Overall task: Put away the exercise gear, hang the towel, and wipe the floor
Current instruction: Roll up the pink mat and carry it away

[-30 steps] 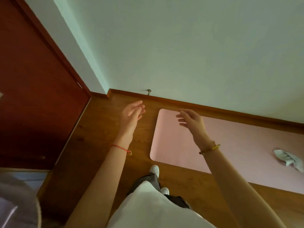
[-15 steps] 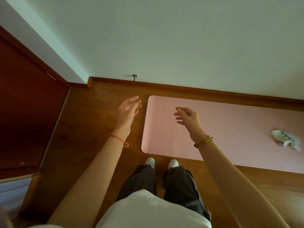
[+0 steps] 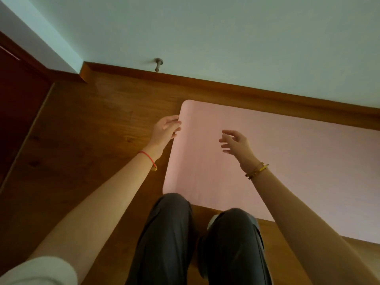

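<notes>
Gear step underway: left hand [image 3: 167, 129] touches the short edge of the pink mat [image 3: 257, 153], fingers curled at it, not visibly clamped. Right hand [image 3: 236, 144] hovers spread, empty. Mat lies flat toward 2 o'clock (far end cut off). Next, I'd say: lift and roll.
</notes>
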